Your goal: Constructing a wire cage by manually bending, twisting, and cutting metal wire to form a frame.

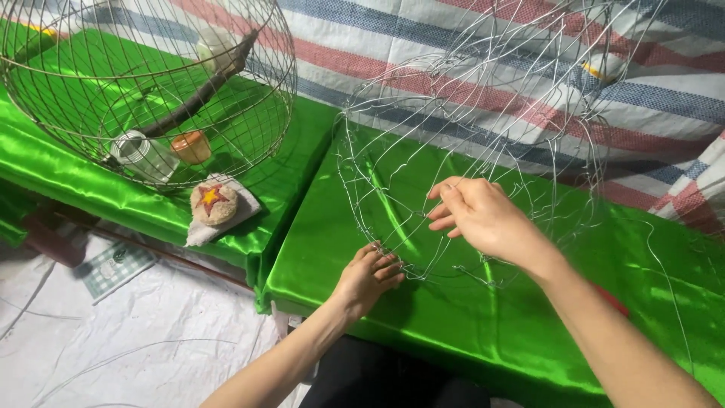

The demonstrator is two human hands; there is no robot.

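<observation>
A half-built wire cage (468, 151) lies on its side on the green satin-covered counter (468, 317), its open mouth facing the near left. Judging by how it looks, the frame is well along: the round rim and many long ribs are bent into a dome, and cross wires already tie some of them. The mesh is loose and uneven, though, with wide gaps and stray wire ends sticking out on the far and right sides, so a good deal of weaving and tightening seems to be left.

The left hand (368, 278) rests palm down on the near rim of the cage, fingers curled lightly over the wire and pressing it against the counter; it grips nothing else. The right hand (477, 215) reaches inside the frame, fingers half closed and pinching a thin strand near the middle of the mesh. Whether it holds a loose wire end or a fixed rib I cannot tell.

On the far left stands a finished round cage (151, 83), evenly meshed, with a branch perch (198, 94), a white cup (143, 156) and a small orange cup (191, 146) inside. Just beside it, nearer, a round biscuit-coloured object with a red star (214, 202) lies on a white cloth (226, 219). A striped sheet (483, 68) hangs beyond the counter, and loose wires lie on the white floor covering (136, 340) at near left.
</observation>
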